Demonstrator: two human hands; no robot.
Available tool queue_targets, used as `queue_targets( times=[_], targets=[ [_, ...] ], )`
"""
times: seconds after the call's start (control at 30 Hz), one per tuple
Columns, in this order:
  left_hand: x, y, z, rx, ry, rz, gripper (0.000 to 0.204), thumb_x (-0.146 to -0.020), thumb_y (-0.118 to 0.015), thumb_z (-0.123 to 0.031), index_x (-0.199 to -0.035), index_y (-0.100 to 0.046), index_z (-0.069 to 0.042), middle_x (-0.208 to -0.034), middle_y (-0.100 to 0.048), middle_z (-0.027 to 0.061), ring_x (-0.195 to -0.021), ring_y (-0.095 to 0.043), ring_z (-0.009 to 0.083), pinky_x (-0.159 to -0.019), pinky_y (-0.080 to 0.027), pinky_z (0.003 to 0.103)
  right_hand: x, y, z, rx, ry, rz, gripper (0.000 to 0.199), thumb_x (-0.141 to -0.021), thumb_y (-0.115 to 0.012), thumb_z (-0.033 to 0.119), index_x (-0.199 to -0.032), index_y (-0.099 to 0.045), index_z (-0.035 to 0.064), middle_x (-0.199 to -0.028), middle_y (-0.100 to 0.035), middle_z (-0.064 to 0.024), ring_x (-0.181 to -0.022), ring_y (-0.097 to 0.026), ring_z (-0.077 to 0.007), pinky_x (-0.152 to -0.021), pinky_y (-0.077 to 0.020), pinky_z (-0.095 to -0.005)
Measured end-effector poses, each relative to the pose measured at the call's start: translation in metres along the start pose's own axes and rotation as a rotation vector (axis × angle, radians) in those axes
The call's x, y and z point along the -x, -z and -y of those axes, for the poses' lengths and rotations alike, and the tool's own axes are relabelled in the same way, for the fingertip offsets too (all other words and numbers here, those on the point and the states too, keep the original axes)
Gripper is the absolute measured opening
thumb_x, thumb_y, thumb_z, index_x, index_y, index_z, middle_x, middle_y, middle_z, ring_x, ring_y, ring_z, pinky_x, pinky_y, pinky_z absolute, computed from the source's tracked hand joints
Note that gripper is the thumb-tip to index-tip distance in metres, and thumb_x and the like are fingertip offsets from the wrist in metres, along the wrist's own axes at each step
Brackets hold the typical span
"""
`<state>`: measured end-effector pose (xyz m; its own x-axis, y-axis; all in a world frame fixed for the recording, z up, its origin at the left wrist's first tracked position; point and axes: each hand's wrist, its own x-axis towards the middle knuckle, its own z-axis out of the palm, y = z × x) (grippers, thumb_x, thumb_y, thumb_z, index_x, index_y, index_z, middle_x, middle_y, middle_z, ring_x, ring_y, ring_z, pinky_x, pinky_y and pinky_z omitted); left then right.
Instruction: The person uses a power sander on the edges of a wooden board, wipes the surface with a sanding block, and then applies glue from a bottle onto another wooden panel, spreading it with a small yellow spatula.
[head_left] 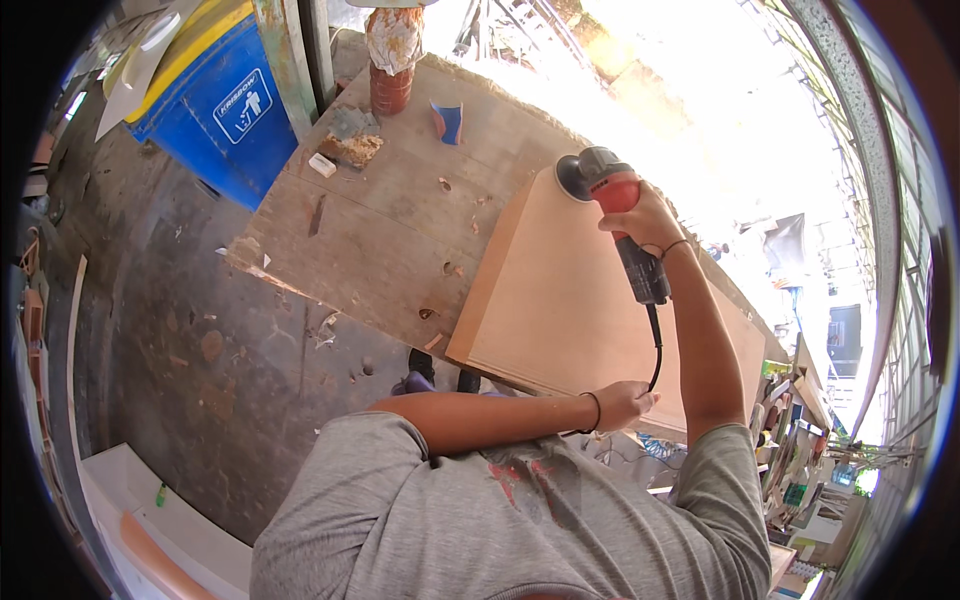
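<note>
right hand (640,215) clamped on a red sander (605,180), left hand (622,403) closed around its cord (656,352) (kept clear), pad best held flat on the board (560,300) across the tabletop (390,220).

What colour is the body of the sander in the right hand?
Red, with a grey-black head and black handle; the sander shows in the head view, gripped by the right hand.

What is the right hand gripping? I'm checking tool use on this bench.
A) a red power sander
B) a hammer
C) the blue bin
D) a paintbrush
A: the right hand grips the red power sander, whose round pad sits on the tan board.
</note>
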<state>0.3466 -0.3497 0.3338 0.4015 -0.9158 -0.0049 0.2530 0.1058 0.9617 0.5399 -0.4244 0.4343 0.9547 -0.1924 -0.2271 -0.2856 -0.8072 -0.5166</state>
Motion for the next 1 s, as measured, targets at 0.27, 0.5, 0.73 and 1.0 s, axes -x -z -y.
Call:
queue_targets(
  times=[0.27,0.5,0.73,1.0],
  targets=[
    [0.008,0.005,-0.013,-0.029,0.042,0.013,0.036,-0.096,-0.039,-0.032,-0.079,-0.050,-0.002,-0.061,-0.050,0.0063,-0.057,-0.051,0.0187,-0.057,-0.042,0.034,0.011,-0.018,0.023,0.143,0.077,0.091,0.065,-0.053,-0.074,0.025,-0.106,-0.048,-0.0031,-0.083,-0.063,-0.0160,-0.074,-0.064,-0.0274,-0.068,-0.0507,-0.0348],
    [0.019,-0.013,0.000,-0.046,0.009,0.079,0.037,-0.096,-0.038,-0.032,-0.081,-0.049,0.000,-0.066,-0.053,0.0112,-0.060,-0.054,0.0224,-0.060,-0.042,0.038,0.038,-0.030,0.017,0.159,0.147,0.106,0.064,-0.053,-0.074,0.025,-0.106,-0.048,-0.0011,-0.083,-0.063,-0.0170,-0.076,-0.063,-0.0307,-0.069,-0.0501,-0.0366],
    [0.040,-0.035,-0.009,-0.024,0.120,0.223,0.036,-0.097,-0.036,-0.032,-0.083,-0.049,0.000,-0.066,-0.052,0.0090,-0.064,-0.053,0.0212,-0.063,-0.042,0.037,0.088,-0.037,0.021,0.157,0.125,0.207,0.063,-0.054,-0.073,0.025,-0.105,-0.047,-0.0007,-0.086,-0.062,-0.0192,-0.080,-0.062,-0.0332,-0.071,-0.0486,-0.0390],
    [0.056,-0.106,0.026,-0.069,-0.043,0.112,0.036,-0.097,-0.035,-0.033,-0.086,-0.048,-0.002,-0.065,-0.051,0.0071,-0.061,-0.052,0.0190,-0.060,-0.042,0.036,0.161,-0.046,0.009,0.172,0.259,0.225,0.063,-0.054,-0.073,0.026,-0.105,-0.047,-0.0015,-0.087,-0.062,-0.0210,-0.082,-0.061,-0.0364,-0.075,-0.0478,-0.0407]
  ],
)
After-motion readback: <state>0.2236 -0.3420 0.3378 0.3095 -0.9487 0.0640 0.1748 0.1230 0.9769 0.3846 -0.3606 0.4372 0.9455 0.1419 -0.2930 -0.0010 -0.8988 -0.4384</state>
